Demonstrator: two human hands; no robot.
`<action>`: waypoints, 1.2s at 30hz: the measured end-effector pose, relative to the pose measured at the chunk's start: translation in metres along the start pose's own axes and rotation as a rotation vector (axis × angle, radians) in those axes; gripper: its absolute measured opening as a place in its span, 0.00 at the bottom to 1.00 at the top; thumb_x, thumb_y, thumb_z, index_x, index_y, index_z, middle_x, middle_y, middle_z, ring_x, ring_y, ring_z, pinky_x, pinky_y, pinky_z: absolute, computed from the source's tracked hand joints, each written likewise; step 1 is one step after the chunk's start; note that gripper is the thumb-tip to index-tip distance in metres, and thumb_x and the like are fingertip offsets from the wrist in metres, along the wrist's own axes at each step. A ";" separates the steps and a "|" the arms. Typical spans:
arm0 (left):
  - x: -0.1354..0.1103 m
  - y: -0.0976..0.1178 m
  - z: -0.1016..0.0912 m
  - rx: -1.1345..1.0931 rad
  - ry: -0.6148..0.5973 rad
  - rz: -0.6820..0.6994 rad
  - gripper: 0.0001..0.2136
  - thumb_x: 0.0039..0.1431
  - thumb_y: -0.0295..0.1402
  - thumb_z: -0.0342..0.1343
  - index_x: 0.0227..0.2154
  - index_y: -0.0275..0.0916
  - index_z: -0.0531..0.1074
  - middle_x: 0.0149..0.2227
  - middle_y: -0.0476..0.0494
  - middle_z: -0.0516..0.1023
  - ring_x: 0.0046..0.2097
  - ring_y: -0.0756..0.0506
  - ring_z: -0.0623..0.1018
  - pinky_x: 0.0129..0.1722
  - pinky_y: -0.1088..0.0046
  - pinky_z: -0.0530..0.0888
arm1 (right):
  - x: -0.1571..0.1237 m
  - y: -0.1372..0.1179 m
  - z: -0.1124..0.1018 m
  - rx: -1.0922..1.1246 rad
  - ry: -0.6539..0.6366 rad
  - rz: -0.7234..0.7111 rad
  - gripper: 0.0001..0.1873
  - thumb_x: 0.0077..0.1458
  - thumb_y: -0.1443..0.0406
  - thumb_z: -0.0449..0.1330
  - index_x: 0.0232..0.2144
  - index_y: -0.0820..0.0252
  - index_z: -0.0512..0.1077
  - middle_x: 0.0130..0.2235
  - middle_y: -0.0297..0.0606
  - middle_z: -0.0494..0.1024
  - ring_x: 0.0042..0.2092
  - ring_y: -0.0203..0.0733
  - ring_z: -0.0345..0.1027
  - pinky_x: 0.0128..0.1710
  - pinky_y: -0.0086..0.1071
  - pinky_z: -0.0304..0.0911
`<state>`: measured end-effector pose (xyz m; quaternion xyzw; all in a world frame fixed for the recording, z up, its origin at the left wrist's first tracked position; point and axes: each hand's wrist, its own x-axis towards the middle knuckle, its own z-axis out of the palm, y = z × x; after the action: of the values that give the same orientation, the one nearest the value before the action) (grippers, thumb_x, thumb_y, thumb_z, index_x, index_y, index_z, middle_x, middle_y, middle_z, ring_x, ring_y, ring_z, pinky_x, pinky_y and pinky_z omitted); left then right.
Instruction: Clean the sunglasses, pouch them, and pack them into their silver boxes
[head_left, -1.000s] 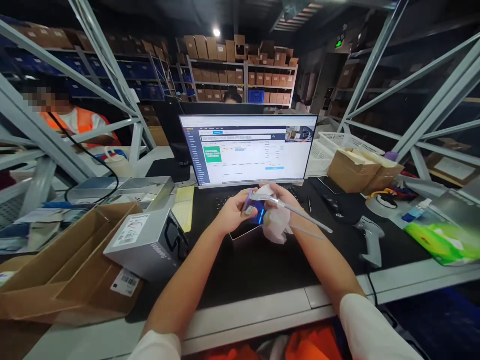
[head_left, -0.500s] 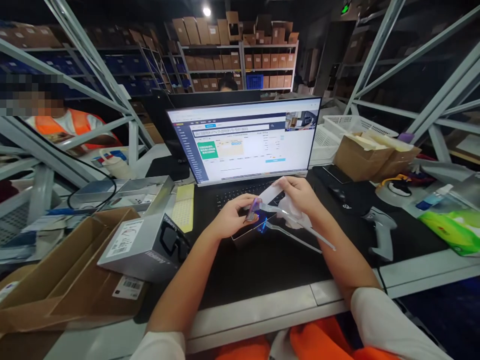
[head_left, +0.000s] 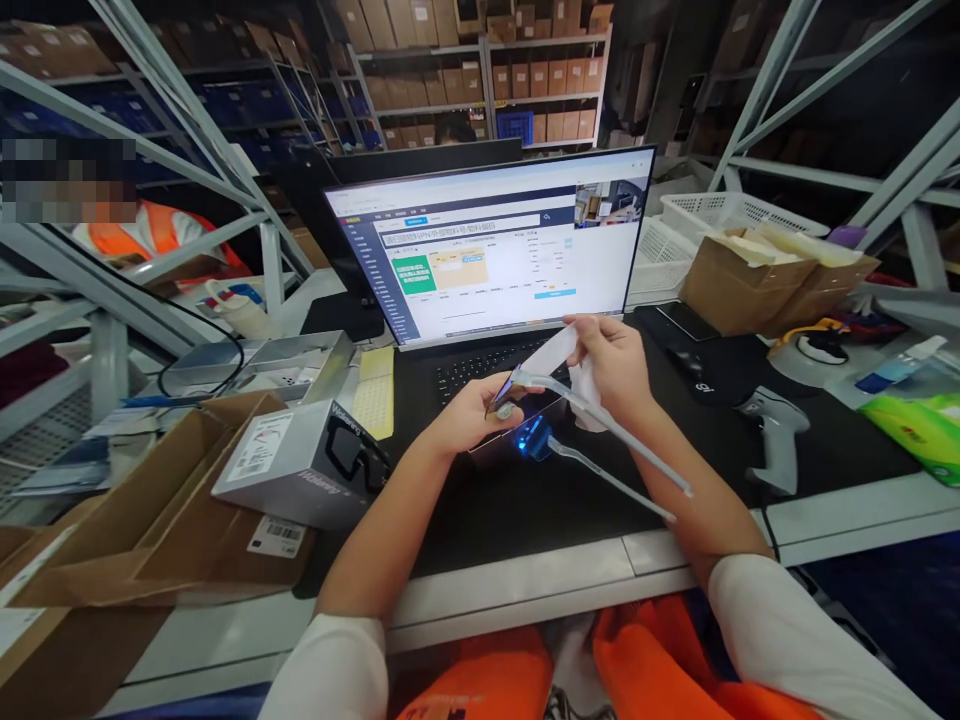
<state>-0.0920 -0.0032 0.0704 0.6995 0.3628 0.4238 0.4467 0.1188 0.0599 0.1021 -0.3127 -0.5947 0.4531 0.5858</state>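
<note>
My left hand point(head_left: 466, 415) is closed on a pair of glasses point(head_left: 535, 437) at one lens, with thumb and fingers pinching it. The lenses shine blue and purple, and the two clear temples stretch out unfolded toward my right forearm. My right hand point(head_left: 616, 368) pinches a white wiping cloth point(head_left: 552, 357), which hangs beside the glasses and reaches toward the lens in my left hand. Whether the cloth touches the lens I cannot tell. Both hands are above the black desk mat, in front of the keyboard point(head_left: 480, 368).
A lit monitor point(head_left: 487, 250) stands behind my hands. On the left are a silver glasses box point(head_left: 285, 485) and an open carton point(head_left: 150, 530); on the right, a mouse point(head_left: 686, 365), a barcode scanner point(head_left: 772, 440) and cardboard boxes point(head_left: 739, 290). A co-worker point(head_left: 150, 240) sits at far left.
My view has tipped downward. The glasses have turned a little, their free lens and temples now hanging lower and further from my left hand. My right hand still pinches the cloth.
</note>
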 end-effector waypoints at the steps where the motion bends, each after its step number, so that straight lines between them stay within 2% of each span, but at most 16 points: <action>1: 0.000 -0.003 0.000 -0.023 0.024 0.000 0.27 0.54 0.53 0.66 0.50 0.39 0.80 0.49 0.36 0.82 0.50 0.37 0.79 0.52 0.63 0.73 | 0.003 0.001 -0.003 0.035 -0.009 0.015 0.22 0.58 0.46 0.63 0.35 0.60 0.81 0.22 0.34 0.72 0.26 0.36 0.62 0.34 0.32 0.63; 3: 0.000 -0.008 -0.003 -0.063 0.059 0.015 0.26 0.55 0.52 0.66 0.51 0.39 0.80 0.52 0.35 0.81 0.54 0.36 0.78 0.56 0.62 0.71 | 0.011 0.004 -0.010 0.034 -0.043 0.029 0.21 0.58 0.48 0.63 0.33 0.60 0.80 0.22 0.34 0.73 0.27 0.36 0.62 0.35 0.32 0.63; 6: -0.002 -0.009 -0.011 -0.078 0.066 0.023 0.25 0.56 0.51 0.65 0.51 0.40 0.80 0.54 0.34 0.81 0.58 0.35 0.77 0.60 0.61 0.69 | 0.020 0.008 -0.023 -0.178 -0.050 -0.010 0.18 0.58 0.52 0.63 0.34 0.60 0.81 0.25 0.35 0.75 0.30 0.38 0.66 0.39 0.34 0.64; 8: -0.005 -0.005 -0.015 -0.067 0.035 -0.008 0.25 0.55 0.51 0.66 0.51 0.40 0.80 0.54 0.34 0.81 0.56 0.35 0.78 0.57 0.62 0.72 | 0.021 0.005 -0.032 -0.395 0.018 -0.100 0.16 0.57 0.55 0.64 0.41 0.59 0.82 0.31 0.37 0.79 0.36 0.42 0.71 0.44 0.37 0.65; 10: -0.006 0.002 -0.017 -0.014 -0.067 -0.057 0.25 0.55 0.50 0.66 0.51 0.39 0.80 0.52 0.34 0.81 0.51 0.37 0.80 0.50 0.64 0.75 | 0.016 -0.003 -0.036 -0.541 0.057 -0.223 0.18 0.57 0.57 0.64 0.46 0.58 0.82 0.41 0.39 0.81 0.44 0.46 0.73 0.50 0.40 0.65; 11: -0.006 0.006 -0.016 0.027 -0.137 -0.075 0.25 0.55 0.50 0.66 0.51 0.38 0.80 0.51 0.34 0.81 0.49 0.38 0.81 0.48 0.66 0.75 | 0.011 -0.008 -0.035 -0.563 0.013 -0.263 0.18 0.57 0.58 0.64 0.47 0.57 0.82 0.44 0.40 0.82 0.48 0.47 0.73 0.53 0.41 0.65; 12: -0.006 0.010 -0.016 0.072 -0.209 -0.083 0.25 0.56 0.50 0.65 0.50 0.38 0.80 0.50 0.35 0.81 0.48 0.38 0.81 0.46 0.67 0.75 | 0.007 -0.012 -0.033 -0.554 -0.084 -0.270 0.17 0.58 0.58 0.63 0.47 0.56 0.82 0.47 0.40 0.82 0.50 0.48 0.73 0.54 0.41 0.65; 15: -0.003 0.018 -0.011 0.181 -0.346 -0.057 0.24 0.57 0.50 0.64 0.47 0.37 0.81 0.48 0.36 0.80 0.49 0.37 0.79 0.50 0.65 0.75 | -0.006 -0.016 -0.019 -0.472 -0.501 -0.120 0.15 0.59 0.61 0.63 0.46 0.55 0.82 0.47 0.38 0.83 0.49 0.49 0.76 0.52 0.40 0.68; 17: -0.002 0.019 -0.008 0.207 -0.339 -0.035 0.23 0.55 0.52 0.65 0.44 0.37 0.82 0.46 0.37 0.81 0.50 0.37 0.79 0.53 0.64 0.74 | -0.010 -0.011 -0.009 -0.467 -0.685 0.000 0.15 0.58 0.62 0.62 0.47 0.55 0.82 0.42 0.38 0.84 0.44 0.48 0.78 0.47 0.38 0.70; 20: -0.002 0.017 -0.010 0.223 -0.290 -0.025 0.24 0.52 0.53 0.67 0.41 0.37 0.83 0.42 0.39 0.81 0.47 0.38 0.78 0.52 0.64 0.74 | -0.009 -0.002 -0.001 -0.479 -0.773 0.053 0.15 0.56 0.63 0.63 0.46 0.54 0.83 0.39 0.37 0.84 0.39 0.46 0.78 0.40 0.35 0.70; 22: -0.003 0.014 -0.014 0.239 -0.269 -0.021 0.23 0.51 0.52 0.68 0.41 0.38 0.83 0.42 0.40 0.80 0.46 0.39 0.78 0.52 0.65 0.73 | -0.006 0.003 -0.001 -0.482 -0.784 0.037 0.13 0.56 0.62 0.63 0.42 0.54 0.83 0.40 0.37 0.84 0.40 0.46 0.78 0.39 0.34 0.70; 24: -0.004 0.011 -0.018 0.240 -0.241 -0.017 0.22 0.51 0.51 0.69 0.41 0.38 0.83 0.44 0.41 0.79 0.48 0.40 0.77 0.53 0.66 0.71 | -0.001 0.007 -0.003 -0.531 -0.733 0.014 0.10 0.56 0.59 0.62 0.35 0.54 0.83 0.36 0.37 0.84 0.38 0.46 0.77 0.36 0.34 0.69; 27: -0.003 0.009 -0.018 0.141 -0.146 -0.022 0.22 0.50 0.51 0.69 0.39 0.38 0.83 0.46 0.39 0.78 0.49 0.40 0.77 0.54 0.65 0.70 | 0.004 0.012 -0.007 -0.627 -0.517 -0.072 0.13 0.56 0.54 0.61 0.28 0.54 0.79 0.29 0.37 0.81 0.31 0.45 0.73 0.30 0.34 0.63; 30: -0.002 0.009 -0.012 -0.033 0.009 -0.024 0.24 0.46 0.51 0.71 0.39 0.37 0.83 0.52 0.35 0.75 0.49 0.40 0.77 0.51 0.64 0.72 | 0.005 0.015 -0.008 -0.629 -0.356 -0.138 0.15 0.54 0.51 0.62 0.28 0.54 0.77 0.26 0.36 0.78 0.27 0.44 0.69 0.26 0.34 0.59; 33: -0.002 0.009 -0.008 -0.079 0.080 -0.018 0.25 0.46 0.50 0.72 0.42 0.37 0.83 0.53 0.34 0.76 0.49 0.40 0.77 0.50 0.64 0.72 | 0.002 0.015 -0.006 -0.614 -0.352 -0.107 0.16 0.55 0.49 0.62 0.28 0.53 0.76 0.25 0.34 0.77 0.25 0.43 0.68 0.24 0.33 0.58; 36: -0.001 0.007 -0.008 -0.071 0.109 -0.005 0.25 0.47 0.50 0.71 0.43 0.37 0.83 0.52 0.35 0.78 0.51 0.38 0.77 0.52 0.63 0.71 | 0.000 0.014 -0.005 -0.608 -0.424 -0.080 0.16 0.57 0.48 0.62 0.30 0.52 0.77 0.25 0.34 0.78 0.26 0.44 0.70 0.25 0.34 0.60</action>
<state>-0.0992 -0.0041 0.0785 0.6582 0.3730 0.4728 0.4518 0.1211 0.0661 0.0891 -0.3480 -0.8220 0.2873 0.3473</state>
